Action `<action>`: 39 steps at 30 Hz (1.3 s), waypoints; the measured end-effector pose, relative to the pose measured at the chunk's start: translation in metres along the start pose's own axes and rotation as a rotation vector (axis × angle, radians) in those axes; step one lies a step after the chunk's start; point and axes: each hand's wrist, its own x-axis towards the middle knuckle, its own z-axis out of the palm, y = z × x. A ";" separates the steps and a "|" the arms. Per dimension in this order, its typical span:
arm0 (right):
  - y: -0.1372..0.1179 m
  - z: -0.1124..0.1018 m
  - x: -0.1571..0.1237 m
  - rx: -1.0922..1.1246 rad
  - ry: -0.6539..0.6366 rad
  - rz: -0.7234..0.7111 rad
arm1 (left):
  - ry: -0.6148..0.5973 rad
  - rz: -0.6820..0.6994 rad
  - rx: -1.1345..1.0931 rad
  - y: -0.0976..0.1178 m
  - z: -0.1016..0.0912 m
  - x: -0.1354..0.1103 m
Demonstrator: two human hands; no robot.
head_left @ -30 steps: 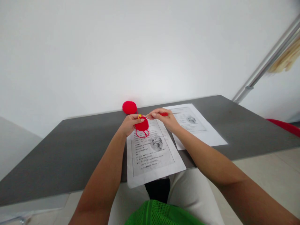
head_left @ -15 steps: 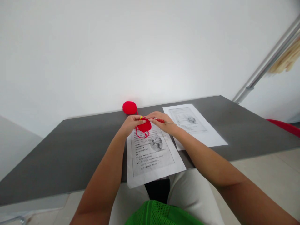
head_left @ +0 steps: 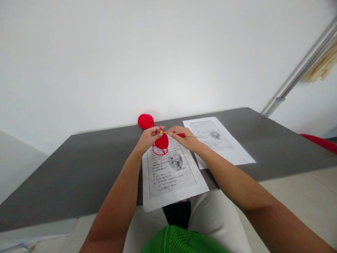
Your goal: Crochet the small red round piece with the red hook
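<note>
My left hand (head_left: 149, 138) is closed on a small red crochet piece (head_left: 162, 142), pinching its upper edge. A tiny yellow stitch marker (head_left: 161, 132) shows by the thumb. Between the fingers of my right hand (head_left: 185, 136) lies a crochet hook (head_left: 181, 135) with a red grip and a thin metal shaft; its tip meets the top of the piece, where the detail is too small to make out. A loose loop of red yarn (head_left: 158, 154) hangs below the piece. Behind my left hand sits a red yarn ball (head_left: 145, 121), its strand running to my fingers.
One printed sheet (head_left: 172, 189) lies under my hands and overhangs the front edge of the dark table (head_left: 105, 168). Another printed sheet (head_left: 223, 153) lies to the right. A white wall (head_left: 168, 63) rises behind the table, and a red chair edge (head_left: 319, 143) shows at far right.
My left fingers have lifted and stretched toward the right hand, with yarn now over them. The crochet piece has turned slightly and looks narrower. The hook has swung closer to level.
</note>
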 end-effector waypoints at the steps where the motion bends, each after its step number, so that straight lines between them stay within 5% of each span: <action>1: 0.000 0.001 0.000 0.005 0.010 0.004 | 0.009 -0.009 -0.033 0.000 0.002 0.000; 12: 0.005 0.010 -0.002 0.036 0.152 -0.021 | 0.052 -0.145 -0.382 0.003 0.010 -0.002; 27: 0.016 0.033 -0.004 -0.133 0.090 -0.111 | 0.208 -0.030 -0.272 -0.007 0.025 0.003; 34: 0.008 0.033 -0.005 -0.192 0.162 -0.276 | 0.020 -0.167 -0.541 0.002 0.019 -0.002; 39: -0.001 0.024 -0.006 -0.055 0.144 -0.231 | -0.182 -0.244 -0.550 0.003 0.001 -0.004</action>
